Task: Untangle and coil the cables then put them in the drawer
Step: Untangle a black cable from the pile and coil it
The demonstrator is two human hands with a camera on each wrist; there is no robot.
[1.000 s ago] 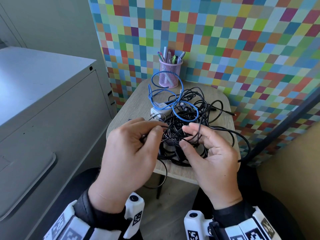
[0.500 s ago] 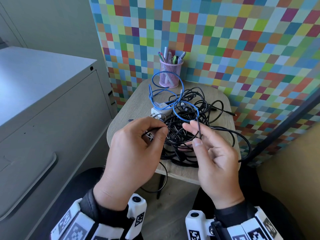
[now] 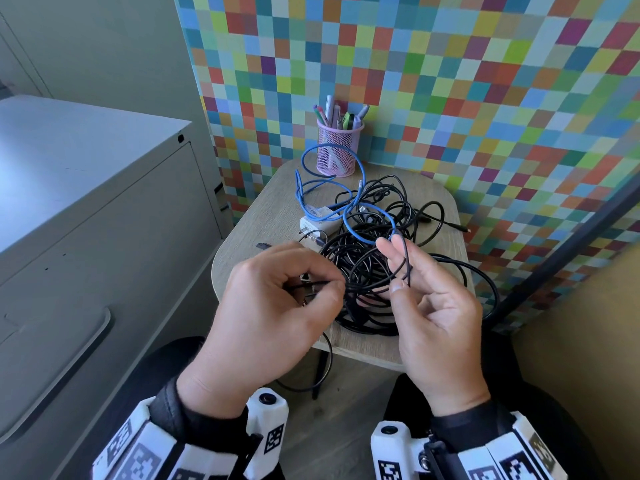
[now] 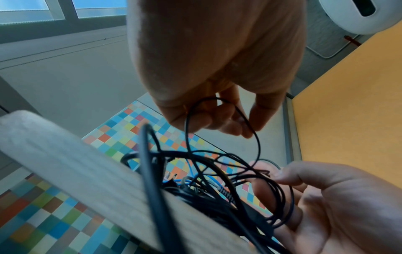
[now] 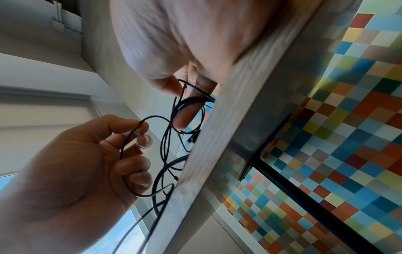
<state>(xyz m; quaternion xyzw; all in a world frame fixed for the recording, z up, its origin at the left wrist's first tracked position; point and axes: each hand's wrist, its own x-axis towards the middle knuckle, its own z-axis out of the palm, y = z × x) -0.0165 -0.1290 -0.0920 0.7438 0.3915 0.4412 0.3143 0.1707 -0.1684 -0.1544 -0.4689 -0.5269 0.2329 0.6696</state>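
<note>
A wall (image 3: pixel 450 81) of small coloured squares – blue, green, orange, red – backs a round-cornered wooden table (image 3: pixel 249 237). Left stands a grey cabinet (image 3: pixel 86 202) with a recessed handle. The floor (image 3: pixel 332 420) is grey-brown wood – daylight falls across the wall.

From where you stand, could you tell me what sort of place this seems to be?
Probably an office nook or small workspace: a grey metal filing cabinet stands beside a small wooden side table, a pink mesh pen holder full of markers sits at its back, and a colourful checkered partition wall rises behind.
</note>
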